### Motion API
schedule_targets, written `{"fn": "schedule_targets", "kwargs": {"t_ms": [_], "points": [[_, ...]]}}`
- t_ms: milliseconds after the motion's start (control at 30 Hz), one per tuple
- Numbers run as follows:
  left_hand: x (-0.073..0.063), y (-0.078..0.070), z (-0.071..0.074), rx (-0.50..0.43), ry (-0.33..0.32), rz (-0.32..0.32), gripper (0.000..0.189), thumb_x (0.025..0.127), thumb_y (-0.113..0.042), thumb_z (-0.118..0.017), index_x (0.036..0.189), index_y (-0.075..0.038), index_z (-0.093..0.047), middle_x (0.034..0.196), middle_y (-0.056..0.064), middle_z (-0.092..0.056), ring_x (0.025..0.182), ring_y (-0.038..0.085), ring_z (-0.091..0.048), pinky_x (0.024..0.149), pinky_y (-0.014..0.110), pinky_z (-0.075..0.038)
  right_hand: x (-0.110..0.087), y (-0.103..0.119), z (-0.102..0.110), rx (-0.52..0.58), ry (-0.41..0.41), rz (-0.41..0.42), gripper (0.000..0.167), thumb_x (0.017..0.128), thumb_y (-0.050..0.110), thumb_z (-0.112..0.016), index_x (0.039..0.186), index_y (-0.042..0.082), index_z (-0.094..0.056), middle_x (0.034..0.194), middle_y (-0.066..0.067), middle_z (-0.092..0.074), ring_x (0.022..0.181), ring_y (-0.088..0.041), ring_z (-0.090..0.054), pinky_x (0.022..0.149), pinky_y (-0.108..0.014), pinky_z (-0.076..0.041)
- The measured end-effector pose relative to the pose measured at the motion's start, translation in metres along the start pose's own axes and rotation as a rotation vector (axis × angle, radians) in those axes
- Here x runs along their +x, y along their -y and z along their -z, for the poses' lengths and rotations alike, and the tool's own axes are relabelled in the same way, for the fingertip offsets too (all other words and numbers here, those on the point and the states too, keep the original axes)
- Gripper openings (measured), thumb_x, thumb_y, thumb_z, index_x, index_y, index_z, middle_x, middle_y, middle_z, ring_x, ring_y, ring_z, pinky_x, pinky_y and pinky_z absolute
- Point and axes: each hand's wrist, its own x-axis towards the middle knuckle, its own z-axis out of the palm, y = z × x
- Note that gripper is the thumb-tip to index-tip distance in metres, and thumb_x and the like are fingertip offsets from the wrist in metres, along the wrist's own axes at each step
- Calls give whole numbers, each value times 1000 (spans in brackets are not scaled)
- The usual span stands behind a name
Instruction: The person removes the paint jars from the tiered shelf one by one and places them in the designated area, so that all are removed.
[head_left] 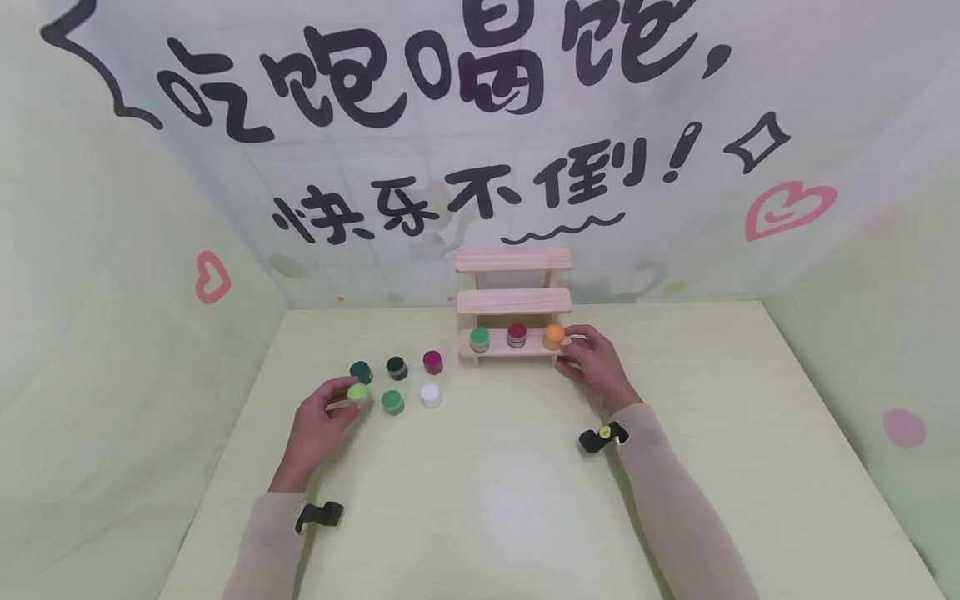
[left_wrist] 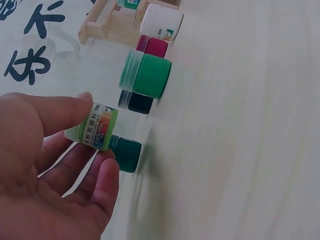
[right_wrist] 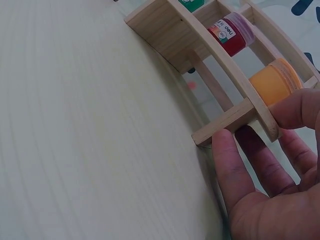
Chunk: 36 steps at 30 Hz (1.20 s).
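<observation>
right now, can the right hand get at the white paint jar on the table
Likely yes: bare tabletop seems to leave the way free from the right hand, at the wooden stepped stand, to the white paint jar.

Stand [head_left: 513, 298] sits mid-width at the far edge of the table [head_left: 495, 500], backdrop [head_left: 390, 275] behind. Bottom tier [head_left: 498, 343] nearest, middle tier [head_left: 487, 302] then top tier [head_left: 495, 262] step up behind it. On bottom tier, left to right: left tier jar [head_left: 479, 339], middle tier jar [head_left: 516, 335], right tier jar [head_left: 553, 337]. Right hand [head_left: 597, 367] at that tier's right end, on the right tier jar. Left of stand: far row of far-left jar [head_left: 361, 370], far-middle jar [head_left: 397, 367], far-right jar [head_left: 432, 362]. Near row: held jar [head_left: 357, 393] in left hand [head_left: 318, 421], then near-middle jar [head_left: 392, 402], near-right jar [head_left: 430, 395].
</observation>
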Motion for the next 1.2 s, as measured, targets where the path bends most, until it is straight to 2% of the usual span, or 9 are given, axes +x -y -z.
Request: {"fn": "schedule_targets", "kwargs": {"t_ms": [133, 433, 633, 1033, 1200], "points": [[-3, 7, -1, 42, 7, 16, 48, 99, -31, -76, 142, -16, -62, 140, 12, -67, 128, 28, -64, 90, 12, -52, -1, -1, -1, -7, -9, -8, 30, 100, 7, -63, 129, 14, -57, 110, 1, -73, 102, -20, -71, 86, -27, -65], [-7, 11, -2, 61, 31, 45, 47, 100, -30, -75, 142, -14, -61, 140, 12, -67, 127, 29, -64, 100, 32, -57, 0, -4, -2, 10, -17, -14, 30, 99, 5, -63, 126, 15, -58, 110, 0, -73, 100, -19, -72, 84, -28, -66], [-7, 11, 0, 62, 34, 37, 47, 102, -29, -73, 144, -13, -60, 142, 15, -65, 125, 32, -66, 105, 44, -57, -1, -1, -3, 24, -8, -9, 30, 98, 5, -63, 127, 14, -58, 112, -1, -73, 100, -18, -72, 85, -27, -65], [-6, 14, 1, 57, 40, 37, 49, 102, -29, -72, 147, -13, -57, 144, 16, -64, 128, 33, -65, 107, 46, -57, -1, 2, -2, 29, -6, -6, 29, 100, 5, -62, 127, 13, -58, 106, 3, -73, 96, -15, -72, 83, -26, -65], [-7, 11, 3, 58, 34, 58, 54, 100, -30, -75, 149, -14, -56, 144, 15, -63, 126, 33, -65, 107, 47, -56, 0, 2, -1, 30, -9, -13, 29, 99, 5, -63, 126, 15, -59, 106, 1, -73, 95, -14, -72, 83, -26, -65]]}}
